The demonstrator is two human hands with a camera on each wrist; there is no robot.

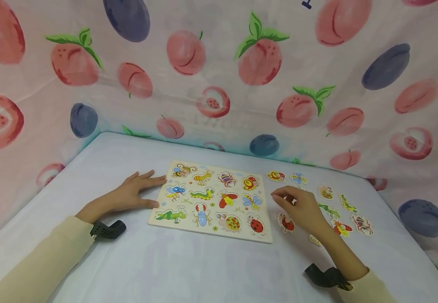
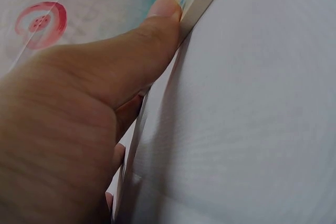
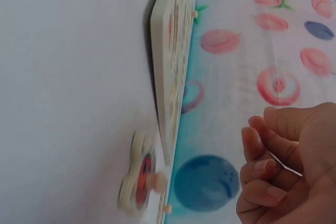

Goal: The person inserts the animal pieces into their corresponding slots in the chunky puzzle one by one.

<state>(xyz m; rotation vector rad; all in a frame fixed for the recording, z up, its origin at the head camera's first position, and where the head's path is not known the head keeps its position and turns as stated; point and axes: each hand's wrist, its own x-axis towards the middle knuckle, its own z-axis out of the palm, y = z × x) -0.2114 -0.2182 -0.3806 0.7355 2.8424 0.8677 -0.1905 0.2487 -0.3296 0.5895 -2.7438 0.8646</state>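
The left edge of a rectangular pale wooden insect board (image 1: 189, 219) is touched by the outspread, empty left hand (image 1: 133, 193), while just off its right edge a red ladybird-shaped wooden piece (image 1: 286, 224) is placed nearer the empty, loosely curled right hand (image 1: 300, 206).

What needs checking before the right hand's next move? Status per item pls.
1. Board flat on the table: ok.
2. Left hand at the board: ok, thumb touches its left edge.
3. Right hand free: ok, fingers curled with nothing visible in them.
4. Loose ladybug piece accessible: ok, its knob sticks out uncovered.
5. All loose pieces fully visible: not ok, the right forearm partly hides a pale piece.
6. Every board slot empty: cannot tell, recess depth isn't clear.
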